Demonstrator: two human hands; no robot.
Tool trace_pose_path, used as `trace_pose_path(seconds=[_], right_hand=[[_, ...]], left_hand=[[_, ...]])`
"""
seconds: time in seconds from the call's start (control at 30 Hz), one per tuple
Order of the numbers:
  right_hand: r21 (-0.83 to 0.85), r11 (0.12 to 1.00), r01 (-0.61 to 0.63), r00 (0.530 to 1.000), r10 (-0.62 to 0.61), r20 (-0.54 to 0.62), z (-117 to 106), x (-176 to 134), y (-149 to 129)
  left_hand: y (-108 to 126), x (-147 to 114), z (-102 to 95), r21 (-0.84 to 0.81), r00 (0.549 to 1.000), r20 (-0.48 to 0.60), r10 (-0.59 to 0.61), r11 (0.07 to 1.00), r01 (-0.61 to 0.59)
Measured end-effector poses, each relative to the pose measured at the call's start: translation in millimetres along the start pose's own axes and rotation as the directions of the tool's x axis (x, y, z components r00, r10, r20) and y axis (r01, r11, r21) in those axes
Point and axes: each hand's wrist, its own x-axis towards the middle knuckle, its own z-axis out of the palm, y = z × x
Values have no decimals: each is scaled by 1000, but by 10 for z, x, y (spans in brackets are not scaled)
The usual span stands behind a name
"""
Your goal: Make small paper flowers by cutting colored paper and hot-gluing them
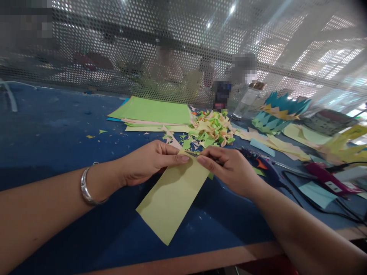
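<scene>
the pale yellow paper (pixel 174 198) slants from the centre of the frame to the lower middle, its upper end between the two hands. the left hand (pixel 151 162) pinches that end, thumb on top; the right hand (pixel 233 168) is curled just beside it, thumb at the paper's edge. a thin dark tip (pixel 192 154) shows between them, but whether the right fingers clamp its tool or the paper, i cannot tell. to work well here, the pinch should be firm, the paper flat, and the left thumb clear of that tip, with small, even movements.

just beyond the hands, a heap of paper scraps (pixel 215 130) crowds the space and could snag or mix in. the stacked sheets (pixel 160 109) lie behind, upper centre. on the right of the frame, what looks like a glue gun (pixel 271 172) sits near the right hand, and black cables (pixel 296 196) loop around a light blue sheet (pixel 317 193), likely to catch the forearm.
</scene>
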Motion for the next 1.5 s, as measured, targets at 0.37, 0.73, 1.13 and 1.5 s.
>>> trace_pose_path(seconds=[0.37,0.73,1.13,1.5], right_hand=[[18,1000,-16,1000,16,19,9,-7,19],[3,1000,-16,1000,15,17,-1,-8,7],[13,1000,3,999,-3,37,32,2,15],[-7,1000,-9,1000,9,21,40,1,26]], left_hand=[[3,-12,12,-2,1000,-8,7,1000,-7],[11,-20,25,12,1000,3,16,1000,-16],[20,-44,80,115,999,-48,19,993,-13],[78,-75,86,125,998,-17,-56,990,57]])
